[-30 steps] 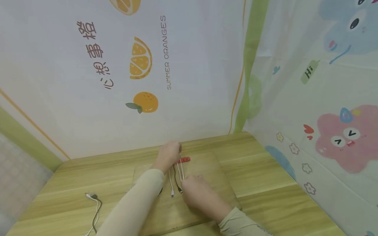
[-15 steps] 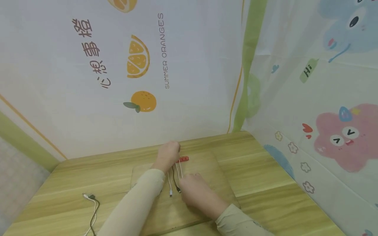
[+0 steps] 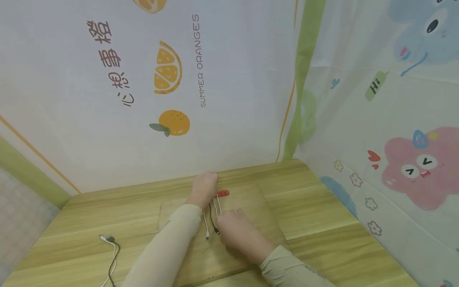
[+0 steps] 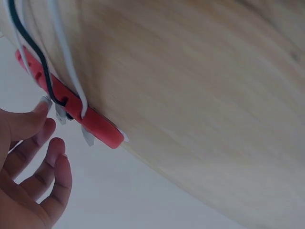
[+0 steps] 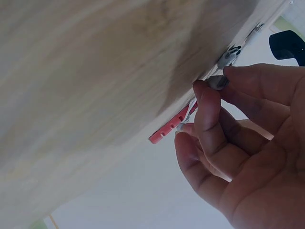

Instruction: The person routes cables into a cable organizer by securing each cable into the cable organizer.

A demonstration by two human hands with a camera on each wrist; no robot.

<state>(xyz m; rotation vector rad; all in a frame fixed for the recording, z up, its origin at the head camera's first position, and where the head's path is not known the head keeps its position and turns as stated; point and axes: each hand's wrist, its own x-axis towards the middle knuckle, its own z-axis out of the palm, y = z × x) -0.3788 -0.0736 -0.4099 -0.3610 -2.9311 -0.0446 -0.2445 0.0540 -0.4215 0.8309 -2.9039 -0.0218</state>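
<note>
A red cable organizer point(image 3: 224, 193) with slots sits at the far edge of a wooden board point(image 3: 258, 215). My left hand point(image 3: 204, 187) is at the organizer. In the left wrist view its thumb and index finger point(image 4: 44, 126) pinch a white cable beside the red strip, the other fingers loosely bent. White cables point(image 4: 64, 47) and a dark cable point(image 4: 29, 40) run through the slots. Nearer me, my right hand point(image 3: 238, 231) pinches a cable's grey connector point(image 5: 218, 82) between thumb and index finger. A white cable end point(image 3: 206, 234) and a black one point(image 3: 216, 230) lie beside it.
Two more cables point(image 3: 115, 255), one white and one black, lie on the wooden table point(image 3: 71, 239) at the left. Behind the table hangs a white printed curtain point(image 3: 236, 119), and another printed sheet point(image 3: 351, 131) stands along the right side.
Both hands keep nearly the same place and hold. The right hand has shifted very slightly, and the head view has moved a little.
</note>
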